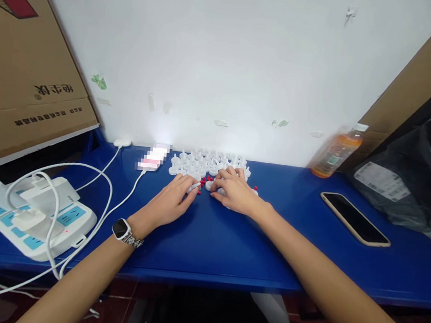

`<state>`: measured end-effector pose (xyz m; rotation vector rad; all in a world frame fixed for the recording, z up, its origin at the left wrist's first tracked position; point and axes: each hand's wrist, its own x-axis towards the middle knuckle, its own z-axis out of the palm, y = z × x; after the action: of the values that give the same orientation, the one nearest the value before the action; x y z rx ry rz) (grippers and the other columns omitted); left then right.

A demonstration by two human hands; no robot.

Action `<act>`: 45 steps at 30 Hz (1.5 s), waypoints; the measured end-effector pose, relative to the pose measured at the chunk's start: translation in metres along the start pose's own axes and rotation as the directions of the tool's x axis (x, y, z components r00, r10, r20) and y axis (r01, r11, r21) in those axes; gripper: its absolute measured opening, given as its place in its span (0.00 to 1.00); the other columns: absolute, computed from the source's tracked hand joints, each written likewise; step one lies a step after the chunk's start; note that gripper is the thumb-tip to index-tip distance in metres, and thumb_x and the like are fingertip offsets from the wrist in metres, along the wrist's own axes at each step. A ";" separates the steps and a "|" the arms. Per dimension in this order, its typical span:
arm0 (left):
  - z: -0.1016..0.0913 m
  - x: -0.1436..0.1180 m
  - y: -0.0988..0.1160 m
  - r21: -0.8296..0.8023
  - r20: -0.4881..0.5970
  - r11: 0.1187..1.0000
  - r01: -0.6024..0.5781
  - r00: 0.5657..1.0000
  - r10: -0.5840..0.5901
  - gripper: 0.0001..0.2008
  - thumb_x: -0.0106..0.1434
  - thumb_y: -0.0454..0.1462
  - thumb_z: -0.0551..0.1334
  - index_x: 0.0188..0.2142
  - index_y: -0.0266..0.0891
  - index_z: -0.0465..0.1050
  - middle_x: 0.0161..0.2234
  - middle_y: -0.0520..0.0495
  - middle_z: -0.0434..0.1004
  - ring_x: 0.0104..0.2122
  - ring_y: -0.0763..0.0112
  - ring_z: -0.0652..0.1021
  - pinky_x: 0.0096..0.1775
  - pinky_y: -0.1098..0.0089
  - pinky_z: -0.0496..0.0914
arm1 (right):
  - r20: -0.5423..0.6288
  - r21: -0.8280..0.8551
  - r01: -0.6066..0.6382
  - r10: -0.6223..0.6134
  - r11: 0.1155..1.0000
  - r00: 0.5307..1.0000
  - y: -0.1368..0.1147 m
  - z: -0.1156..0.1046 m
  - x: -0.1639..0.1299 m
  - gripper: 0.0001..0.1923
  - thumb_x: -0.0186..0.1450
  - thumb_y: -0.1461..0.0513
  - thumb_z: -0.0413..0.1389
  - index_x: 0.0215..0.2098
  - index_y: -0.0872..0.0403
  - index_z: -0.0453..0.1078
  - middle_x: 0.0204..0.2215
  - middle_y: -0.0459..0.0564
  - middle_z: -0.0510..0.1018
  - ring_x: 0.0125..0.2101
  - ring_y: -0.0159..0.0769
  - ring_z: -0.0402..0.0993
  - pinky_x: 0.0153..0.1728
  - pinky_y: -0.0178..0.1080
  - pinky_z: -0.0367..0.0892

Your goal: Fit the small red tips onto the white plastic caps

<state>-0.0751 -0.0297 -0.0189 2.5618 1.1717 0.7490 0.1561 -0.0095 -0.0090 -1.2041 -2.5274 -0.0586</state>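
While both forearms come up from the bottom edge of the frame and angle inward, they meet just above the middle of the picture over a blue table (207, 242). On the left wrist sits a watch (121, 228) with a dark square face and a metal band. The left hand (171, 200) lies palm down, fingers stretched forward and to the right, close together, and its fingertips pinch a small white piece (195, 186) whose long axis runs roughly left to right, pointing toward the other hand. The right hand (235, 189) is also palm down, wrist bent leftward, fingers curled and bunched over the small parts; what exactly it grips I cannot tell. Small red bits (205, 181) lie scattered on the table between and just beside the two sets of fingertips. Just behind the hands, a cluster of white round caps (204, 161) sits near the wall, each with a short stub pointing up.

At lower left a white power strip (42, 216) with blue sockets holds chargers and looping white cables (97, 206). At right centre a dark phone (355, 218) lies flat, its length running diagonally. Farther back stands an orange drink bottle (336, 153), leaning against the white wall (225, 56).
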 end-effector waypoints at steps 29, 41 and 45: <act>0.003 -0.004 0.004 -0.034 -0.026 0.999 0.029 0.999 -0.030 0.18 0.74 0.45 0.50 0.58 0.41 0.60 0.51 0.39 0.71 0.48 0.58 0.74 0.50 0.55 0.70 | -0.148 0.836 -0.044 0.302 0.547 0.942 -0.019 0.017 0.005 0.13 0.65 0.52 0.59 0.36 0.54 0.74 0.29 0.48 0.79 0.28 0.33 0.73 0.30 0.36 0.65; 0.003 -0.003 0.012 -0.160 -0.048 0.985 -0.059 0.997 0.052 0.19 0.74 0.44 0.50 0.62 0.45 0.57 0.57 0.39 0.68 0.57 0.58 0.71 0.58 0.55 0.68 | -0.078 0.982 0.005 0.377 0.190 0.923 -0.036 0.015 0.012 0.21 0.51 0.47 0.70 0.26 0.54 0.71 0.23 0.46 0.78 0.22 0.29 0.68 0.25 0.36 0.66; 0.009 -0.003 0.012 -0.196 -0.072 0.977 -0.080 0.995 0.067 0.23 0.74 0.44 0.51 0.66 0.46 0.52 0.61 0.39 0.64 0.61 0.59 0.68 0.61 0.55 0.64 | -0.103 0.978 0.023 0.391 0.206 0.915 -0.043 0.013 0.011 0.18 0.53 0.49 0.69 0.26 0.54 0.72 0.23 0.46 0.77 0.24 0.30 0.71 0.27 0.35 0.67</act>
<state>-0.0643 -0.0400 -0.0224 2.4421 0.9702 0.9229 0.1139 -0.0267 -0.0128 -0.7621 -1.4421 1.1498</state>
